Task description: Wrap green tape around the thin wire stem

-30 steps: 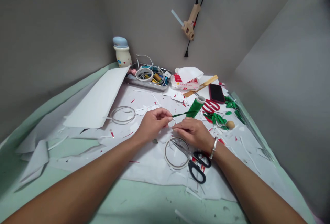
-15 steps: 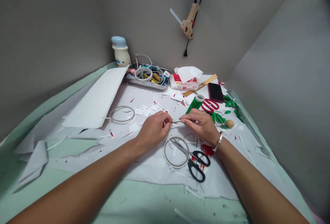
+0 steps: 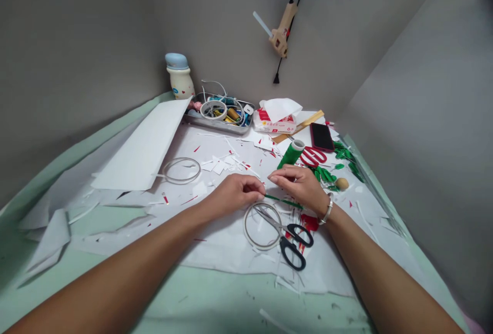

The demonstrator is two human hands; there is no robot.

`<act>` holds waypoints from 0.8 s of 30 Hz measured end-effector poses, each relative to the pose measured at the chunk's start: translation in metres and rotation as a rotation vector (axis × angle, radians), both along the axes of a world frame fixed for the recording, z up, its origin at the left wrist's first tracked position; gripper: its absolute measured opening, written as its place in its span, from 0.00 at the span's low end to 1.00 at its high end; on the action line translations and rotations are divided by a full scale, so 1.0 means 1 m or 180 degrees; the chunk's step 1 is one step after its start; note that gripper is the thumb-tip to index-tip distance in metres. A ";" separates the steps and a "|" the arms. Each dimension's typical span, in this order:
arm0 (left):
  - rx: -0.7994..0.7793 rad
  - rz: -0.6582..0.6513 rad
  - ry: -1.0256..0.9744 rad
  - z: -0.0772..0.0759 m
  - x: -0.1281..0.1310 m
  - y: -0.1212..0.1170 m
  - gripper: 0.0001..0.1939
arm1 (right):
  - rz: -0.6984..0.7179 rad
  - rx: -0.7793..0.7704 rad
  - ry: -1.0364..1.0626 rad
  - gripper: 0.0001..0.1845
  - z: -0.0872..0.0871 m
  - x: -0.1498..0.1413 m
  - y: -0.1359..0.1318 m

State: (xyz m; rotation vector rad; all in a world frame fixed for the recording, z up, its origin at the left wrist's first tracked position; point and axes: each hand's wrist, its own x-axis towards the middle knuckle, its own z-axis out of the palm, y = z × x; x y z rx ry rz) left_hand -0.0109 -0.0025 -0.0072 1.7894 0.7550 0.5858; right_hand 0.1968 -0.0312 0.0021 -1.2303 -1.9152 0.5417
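My left hand (image 3: 235, 194) pinches one end of a thin green-wrapped stem (image 3: 284, 201), which runs right and slightly down, low over the scissors. My right hand (image 3: 296, 186) hovers just above the stem with curled fingers, and nothing shows in them. Below my hands lie black-handled scissors (image 3: 291, 247) on a clear plastic ring (image 3: 256, 226). Beyond my right hand stand a roll of green tape (image 3: 291, 153), red-handled scissors (image 3: 313, 157) and several green paper leaves (image 3: 323, 174).
White paper (image 3: 227, 257) littered with scraps covers the pale green tabletop (image 3: 200, 298). At the back are a metal tray (image 3: 219, 126) of tape and cables, a tissue packet (image 3: 274, 124) and a phone (image 3: 322, 137). A hot glue gun (image 3: 282, 30) hangs on the wall.
The green stem now shows clearly, pointing right from my left hand, which has moved down and to the right. My right hand has shifted slightly left, and its fingers have loosened.
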 end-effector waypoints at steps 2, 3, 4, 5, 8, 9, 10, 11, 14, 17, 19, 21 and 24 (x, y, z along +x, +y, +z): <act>-0.0471 -0.0108 -0.0164 0.002 -0.001 0.002 0.06 | -0.0027 -0.0137 0.0091 0.11 -0.001 0.001 0.001; -0.0654 -0.0125 -0.0243 0.004 -0.001 0.002 0.07 | -0.0049 -0.0190 0.0113 0.11 -0.001 0.001 0.001; -0.0804 -0.0115 -0.0323 0.006 -0.002 0.003 0.07 | -0.0068 -0.0240 0.0121 0.11 -0.002 0.000 0.001; -0.0929 -0.0094 -0.0393 0.007 -0.002 0.002 0.08 | -0.0084 -0.0289 0.0117 0.11 -0.002 0.000 0.001; -0.1189 -0.0007 -0.0577 0.010 -0.002 0.001 0.10 | -0.0100 -0.0341 0.0096 0.11 -0.005 -0.004 0.000; -0.1257 0.0026 -0.0629 0.011 -0.002 0.001 0.10 | -0.0083 -0.0314 0.0078 0.11 -0.006 -0.005 -0.001; -0.1322 0.0057 -0.0670 0.011 -0.002 0.001 0.10 | -0.0044 -0.0265 0.0043 0.10 -0.007 -0.006 -0.001; -0.1378 0.0092 -0.0700 0.011 -0.002 0.000 0.10 | 0.0012 -0.0206 -0.0006 0.10 -0.009 -0.007 -0.001; -0.1505 0.0157 -0.0728 0.011 -0.002 0.000 0.11 | 0.0092 0.0027 -0.0093 0.10 -0.014 -0.008 -0.002; -0.1529 0.0280 -0.0768 0.010 -0.002 0.000 0.10 | -0.0071 0.0039 -0.0240 0.11 -0.018 -0.010 -0.002; -0.1485 0.0386 -0.0829 0.009 -0.001 0.001 0.09 | -0.0111 -0.0061 -0.0455 0.11 -0.019 -0.012 -0.002; -0.1434 0.0444 -0.0922 0.007 -0.001 0.003 0.09 | -0.0024 -0.0044 -0.0571 0.10 -0.018 -0.014 -0.003; -0.1340 0.0539 -0.1015 0.005 0.000 0.004 0.09 | 0.0155 0.0124 -0.0578 0.09 -0.015 -0.017 -0.003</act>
